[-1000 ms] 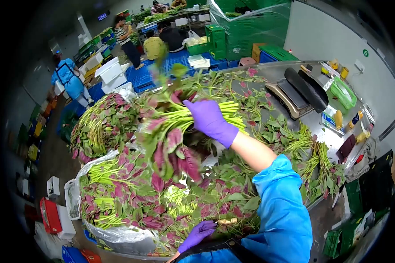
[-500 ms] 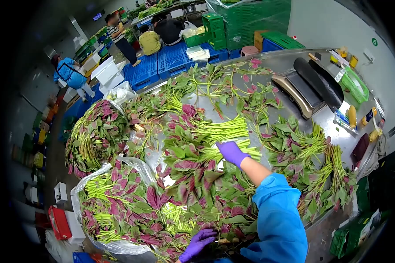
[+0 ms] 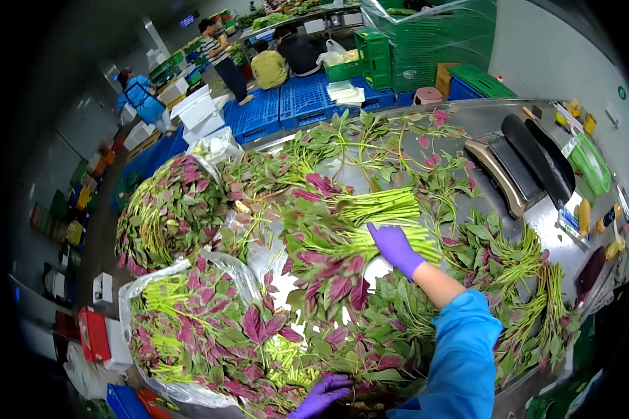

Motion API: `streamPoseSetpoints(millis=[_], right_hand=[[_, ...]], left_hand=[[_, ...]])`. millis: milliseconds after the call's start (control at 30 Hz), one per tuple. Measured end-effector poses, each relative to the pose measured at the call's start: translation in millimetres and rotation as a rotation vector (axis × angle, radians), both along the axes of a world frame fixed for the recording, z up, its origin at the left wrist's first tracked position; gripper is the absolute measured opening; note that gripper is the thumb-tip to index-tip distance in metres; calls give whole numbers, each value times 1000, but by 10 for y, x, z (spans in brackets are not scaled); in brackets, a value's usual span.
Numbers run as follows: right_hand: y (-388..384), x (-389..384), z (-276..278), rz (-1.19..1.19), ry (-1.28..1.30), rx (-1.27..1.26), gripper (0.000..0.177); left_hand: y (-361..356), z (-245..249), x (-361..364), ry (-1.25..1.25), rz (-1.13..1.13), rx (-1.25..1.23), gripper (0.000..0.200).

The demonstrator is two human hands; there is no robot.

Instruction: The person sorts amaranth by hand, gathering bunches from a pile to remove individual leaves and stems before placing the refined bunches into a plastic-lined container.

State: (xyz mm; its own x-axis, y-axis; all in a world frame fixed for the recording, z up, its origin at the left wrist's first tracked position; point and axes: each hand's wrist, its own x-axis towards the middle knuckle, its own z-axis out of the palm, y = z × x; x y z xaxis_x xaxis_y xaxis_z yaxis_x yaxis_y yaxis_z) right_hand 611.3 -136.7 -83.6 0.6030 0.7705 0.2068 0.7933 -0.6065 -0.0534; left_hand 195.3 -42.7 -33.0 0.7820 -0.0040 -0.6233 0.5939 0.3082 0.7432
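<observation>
My right hand (image 3: 396, 250), in a purple glove, is closed round the light green stems of a leafy bunch (image 3: 335, 244) with red and green leaves, above the middle of the metal table (image 3: 440, 209). Low in the view, my left hand (image 3: 326, 392), also gloved in purple, lies over loose leaves with its fingers stretched out. An open plastic bag (image 3: 126, 307) of the same greens is at the left. Behind it stands a big heap of bunches (image 3: 171, 209). More bunches (image 3: 538, 293) lie to the right of my right hand.
A scale (image 3: 507, 164) stands at the back right of the table, with a green basket (image 3: 590, 164) beyond it. Blue pallets (image 3: 258, 115) and green crates (image 3: 426, 52) are behind the table. Several people are in the background, one in blue (image 3: 143, 101).
The view has shifted, so the table and background appear farther right and lower. My right hand still grips the bunch, whose leafy end has lifted and swung slightly. My left hand remains low.
</observation>
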Motion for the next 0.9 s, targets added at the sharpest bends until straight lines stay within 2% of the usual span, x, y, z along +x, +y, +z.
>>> streamPoseSetpoints(millis=[67,167,200,233,267,300,367,400,467,533,633,733,800,867,900], right_hand=[[-259,-136,-73,40,111,45,61],[-447,-26,-161,90,130,36,68],[-459,14,-100,85,217,96,78],[-488,73,-114,135,185,115,87],[-496,134,-23,152,274,-18,90],[-397,119,248,118,344,-207,90],[-255,-82,608,123,286,-27,83],[-113,-250,753,189,277,-36,83],[71,-629,1077,213,364,174,71],[376,-1184,1561,334,541,203,61],[847,-1734,1642,506,592,165,54],[1448,-2412,1849,584,718,23,52],[1835,-2799,1808,679,706,61,51],[2275,-3067,1660,683,671,-52,52],[2520,-3184,1531,712,596,19,54]], left_hand=[[-33,-47,17,52,-88,-58,41],[-125,78,100,28,-135,-90,40],[-142,127,108,24,-132,-74,40],[-157,184,107,13,-87,-103,42],[-161,146,50,-41,-60,-100,41],[-156,146,19,-86,-46,-70,41],[-135,124,-88,-172,-16,-28,40],[-113,131,-150,-215,-6,-12,40],[-44,241,-292,-246,43,-14,37],[90,296,-435,-314,92,-28,36],[410,395,-731,-332,171,13,36],[745,211,-1071,-389,295,10,34],[990,185,-1298,-372,380,37,34],[1242,166,-1527,-364,409,11,32],[1396,213,-1651,-374,419,6,32]])
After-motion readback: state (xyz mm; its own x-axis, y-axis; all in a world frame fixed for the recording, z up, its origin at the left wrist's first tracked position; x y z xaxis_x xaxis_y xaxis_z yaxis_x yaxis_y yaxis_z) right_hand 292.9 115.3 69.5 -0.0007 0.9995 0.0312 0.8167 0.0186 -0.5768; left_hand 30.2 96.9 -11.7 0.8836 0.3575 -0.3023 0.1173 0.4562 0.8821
